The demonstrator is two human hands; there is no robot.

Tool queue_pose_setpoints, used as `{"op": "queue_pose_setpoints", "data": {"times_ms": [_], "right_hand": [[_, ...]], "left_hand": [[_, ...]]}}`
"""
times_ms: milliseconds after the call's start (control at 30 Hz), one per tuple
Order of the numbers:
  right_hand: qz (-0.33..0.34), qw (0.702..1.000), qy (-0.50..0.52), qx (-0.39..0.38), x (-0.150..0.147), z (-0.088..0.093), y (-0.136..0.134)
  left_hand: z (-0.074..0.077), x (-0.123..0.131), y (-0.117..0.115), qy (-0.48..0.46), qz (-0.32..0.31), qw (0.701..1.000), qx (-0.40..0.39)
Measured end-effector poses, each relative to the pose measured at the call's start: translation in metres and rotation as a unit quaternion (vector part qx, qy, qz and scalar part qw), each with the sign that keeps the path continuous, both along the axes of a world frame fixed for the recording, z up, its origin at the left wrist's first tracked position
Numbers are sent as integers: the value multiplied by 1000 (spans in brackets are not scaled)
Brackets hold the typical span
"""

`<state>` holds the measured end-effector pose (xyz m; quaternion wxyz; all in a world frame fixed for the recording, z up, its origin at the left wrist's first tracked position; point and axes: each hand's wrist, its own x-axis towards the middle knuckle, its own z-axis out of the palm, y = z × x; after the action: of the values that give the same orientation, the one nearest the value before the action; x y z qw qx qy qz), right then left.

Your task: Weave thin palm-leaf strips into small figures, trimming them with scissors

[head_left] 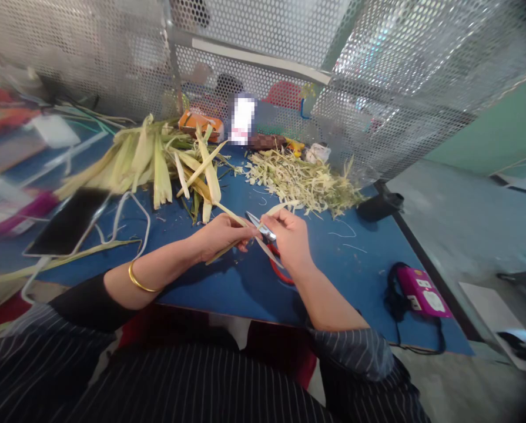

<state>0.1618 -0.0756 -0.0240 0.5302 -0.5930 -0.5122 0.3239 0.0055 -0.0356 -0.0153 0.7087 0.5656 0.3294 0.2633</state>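
My left hand [225,235] pinches pale corn husk strips [233,214], with ends trailing past its fingers. Close beside it, my right hand [291,238] is closed on another husk strip [284,207], whose tip sticks out to the upper right. Scissors [280,269] with red handles show under and between my hands, blades pointing up and left. My right hand partly covers them, and they appear to lie on the table. Past my left hand lies a pile of long corn husks [141,155]. A heap of shredded husk bits [304,179] spreads beyond my right hand.
On the blue table [342,270] are a phone [71,223] with a white cable at left, a lit, blurred-out screen [242,120] at the back, a black cup [379,205] and a magenta power strip [422,292] at right. Perforated metal panels [263,70] stand behind.
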Motion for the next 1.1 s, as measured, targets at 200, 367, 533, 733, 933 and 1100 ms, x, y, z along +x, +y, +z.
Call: {"op": "queue_pose_setpoints", "data": {"times_ms": [200, 367, 533, 733, 933, 1100], "right_hand": [[-27, 999, -11, 23, -3, -7, 2], [10, 1000, -17, 16, 9, 3, 7], [77, 995, -54, 14, 22, 14, 7], [96, 973, -208, 28, 15, 13, 2], [7, 986, -141, 83, 21, 8, 9], [168, 985, -38, 8, 11, 1, 9]], "left_hand": [[-6, -3, 3, 14, -32, 999, 40], [-4, -7, 7, -6, -10, 999, -33], [-2, -10, 14, -42, 31, 992, -116], [-5, -12, 18, -60, 64, 992, -93], [-3, -13, 19, -137, 33, 968, -208], [-3, -12, 18, -190, -1, 949, -252]]}}
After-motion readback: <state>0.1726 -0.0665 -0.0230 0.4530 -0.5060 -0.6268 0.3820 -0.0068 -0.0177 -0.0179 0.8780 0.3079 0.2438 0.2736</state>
